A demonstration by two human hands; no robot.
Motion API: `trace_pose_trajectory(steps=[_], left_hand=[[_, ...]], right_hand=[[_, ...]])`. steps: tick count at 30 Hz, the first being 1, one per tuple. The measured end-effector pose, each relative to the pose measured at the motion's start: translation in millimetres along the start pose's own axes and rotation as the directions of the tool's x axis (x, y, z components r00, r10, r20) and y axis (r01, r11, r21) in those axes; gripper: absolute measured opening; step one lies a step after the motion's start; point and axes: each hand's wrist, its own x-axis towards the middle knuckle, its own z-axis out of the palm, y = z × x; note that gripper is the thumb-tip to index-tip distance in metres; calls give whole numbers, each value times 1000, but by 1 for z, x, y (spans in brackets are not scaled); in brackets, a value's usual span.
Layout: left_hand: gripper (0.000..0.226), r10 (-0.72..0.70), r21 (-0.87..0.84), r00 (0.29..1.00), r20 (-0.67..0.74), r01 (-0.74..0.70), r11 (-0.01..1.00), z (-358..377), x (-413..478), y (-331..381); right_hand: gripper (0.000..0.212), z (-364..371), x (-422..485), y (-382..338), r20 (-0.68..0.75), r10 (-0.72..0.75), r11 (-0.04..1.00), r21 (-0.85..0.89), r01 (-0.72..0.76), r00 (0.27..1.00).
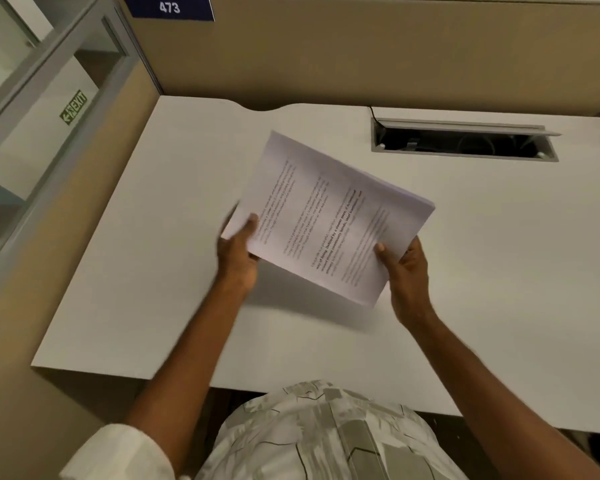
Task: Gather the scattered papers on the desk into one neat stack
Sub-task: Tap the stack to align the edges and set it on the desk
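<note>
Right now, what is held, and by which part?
The stack of papers, lifted off the desk: left hand grips its near-left corner, right hand its near-right edge.

Matt paper, matt laminate, brushed-looking metal

The stack of papers [329,220] is showing thin, smooth, matt white paper with printed black text; the table [153,271] is looking like smooth, matt white laminate; the cable tray frame [465,155] is appearing as dull grey metal or plastic, and the partition wall [361,57] is showing a tan, cloth-like matt surface.
</note>
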Motion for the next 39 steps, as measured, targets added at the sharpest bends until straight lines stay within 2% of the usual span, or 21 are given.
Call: trace_pose_trajectory(steps=[1,3,5,7,10,12,15,17,19,21,28,32,34,35,37,39], left_hand=[[49,59,142,998,29,-62,988,-11,9,16],[47,84,509,978,188,-171,844,-24,22,42],[41,33,680,945,324,-257,687,-22,30,46],[37,65,685,920,387,-334,647,-11,28,39],[32,141,587,915,378,-354,728,-4,20,14],[23,153,546,931,332,-322,774,-6,14,-11],[28,118,535,960,254,-241,810,-9,-2,-47],[35,103,549,976,192,-194,813,-12,-8,-63],[61,95,564,986,134,-155,811,-13,-11,-69],[69,117,566,987,109,-158,809,-11,-13,-67],[31,213,583,953,216,-301,754,-9,-10,-64],[35,289,637,929,232,-370,677,0,-3,-50],[33,325,671,911,252,-407,619,4,2,-44],[30,338,682,905,257,-418,600,8,4,-41],[27,383,702,881,278,-458,544,15,5,-32],[25,431,725,842,324,-514,459,24,5,-25]], right_hand=[[41,-6,1,-6,14,-37,998,-43,38,999],[37,-12,3,-17,40,-90,991,-97,93,995],[34,-14,5,-21,71,-139,975,-165,149,988],[35,-13,6,-20,70,-173,961,-209,184,982],[41,-12,9,-13,33,-202,951,-230,204,979],[36,-14,9,-6,16,-177,947,-270,175,984],[39,-17,4,7,12,-103,937,-335,101,995],[47,-19,2,12,-3,-74,938,-339,68,997],[47,-22,2,13,-37,-54,951,-307,40,998],[45,-25,5,12,-71,-47,959,-281,25,996],[47,-31,4,20,0,36,960,-276,-34,999],[41,-44,12,-12,17,-37,951,-307,40,999],[61,-53,18,-34,78,-185,870,-451,201,980],[78,-57,21,-45,135,-270,783,-546,299,953],[111,-56,27,-68,296,-399,518,-708,480,868],[123,-44,29,-86,458,-453,253,-756,603,765]])
